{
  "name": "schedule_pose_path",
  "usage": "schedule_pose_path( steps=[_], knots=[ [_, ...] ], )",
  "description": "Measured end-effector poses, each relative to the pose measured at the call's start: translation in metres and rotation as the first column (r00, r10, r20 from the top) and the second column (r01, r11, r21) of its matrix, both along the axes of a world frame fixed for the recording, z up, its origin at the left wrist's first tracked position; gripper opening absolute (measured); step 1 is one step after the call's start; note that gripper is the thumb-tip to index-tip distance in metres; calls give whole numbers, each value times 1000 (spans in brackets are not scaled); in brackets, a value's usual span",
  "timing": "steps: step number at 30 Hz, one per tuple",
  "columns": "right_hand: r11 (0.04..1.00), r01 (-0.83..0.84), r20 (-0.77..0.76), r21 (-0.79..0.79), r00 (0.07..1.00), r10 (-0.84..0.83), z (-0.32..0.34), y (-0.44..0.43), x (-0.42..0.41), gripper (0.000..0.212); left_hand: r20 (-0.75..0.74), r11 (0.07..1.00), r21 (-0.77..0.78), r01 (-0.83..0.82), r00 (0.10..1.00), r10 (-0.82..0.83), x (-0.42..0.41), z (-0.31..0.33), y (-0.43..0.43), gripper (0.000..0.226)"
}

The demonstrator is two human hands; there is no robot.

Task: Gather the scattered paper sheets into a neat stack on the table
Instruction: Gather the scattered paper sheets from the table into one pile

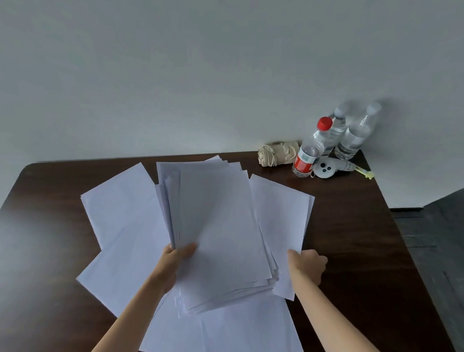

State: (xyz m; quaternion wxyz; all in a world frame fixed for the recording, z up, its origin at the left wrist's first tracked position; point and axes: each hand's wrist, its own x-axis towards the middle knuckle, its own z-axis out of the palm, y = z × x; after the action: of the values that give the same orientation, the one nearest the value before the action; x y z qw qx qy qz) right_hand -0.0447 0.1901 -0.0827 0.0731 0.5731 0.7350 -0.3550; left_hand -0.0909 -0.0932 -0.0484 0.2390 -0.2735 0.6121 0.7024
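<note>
Paper sheets (218, 236), partly gathered: a ragged bundle pinched at its near left edge by the left hand (175, 258), thumb on top, raised over loose sheets spread flat on the dark counter (354, 246). Right hand (308, 265) closed on the near edge of a single sheet (282, 217) just beside the bundle. Best slid under or onto the bundle without creasing, then squared by tapping edges down on the counter. Worth keeping clear of the water bottles (329, 142) at the far corner.
</note>
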Motion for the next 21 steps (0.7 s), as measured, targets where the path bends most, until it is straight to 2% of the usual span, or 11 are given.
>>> schedule_pose_path(
  steps=[3, 5, 8, 11, 13, 16, 19, 21],
  knots=[
    [999, 3, -17, 46, 1000, -2, 2, -4, -8, 51, -2, 1000, -10, -1, 1000, 1, -4, -3, 0, 34],
    [994, -58, 15, 90, 998, 57, 0, -8, -14, 59, -5, 1000, -10, 5, 1000, -5, -6, -6, -1, 30],
    [990, -87, 58, 114, 995, 81, -3, -11, -23, 50, -4, 1000, -9, -3, 1000, 3, -7, -7, -3, 22],
    [994, -101, 64, 49, 993, 98, -7, -9, -27, 32, 3, 1000, -15, -7, 1000, 7, -8, -7, -7, 37],
    [995, -97, 6, 12, 995, 97, -9, -7, -25, 25, 1, 1000, -19, -4, 1000, 4, -8, -8, -9, 38],
    [992, -123, -178, 11, 976, 123, -9, 3, -20, 12, -7, 1000, -12, 11, 1000, -12, -9, -9, -9, 37],
    [971, -219, -318, 97, 918, 239, -6, 24, -15, 38, -8, 999, 2, 43, 999, -43, -9, -9, -6, 40],
    [955, -280, -348, 95, 890, 295, -5, 38, -13, 43, -5, 998, 15, 62, 998, -62, -10, -9, 0, 43]
  ],
)
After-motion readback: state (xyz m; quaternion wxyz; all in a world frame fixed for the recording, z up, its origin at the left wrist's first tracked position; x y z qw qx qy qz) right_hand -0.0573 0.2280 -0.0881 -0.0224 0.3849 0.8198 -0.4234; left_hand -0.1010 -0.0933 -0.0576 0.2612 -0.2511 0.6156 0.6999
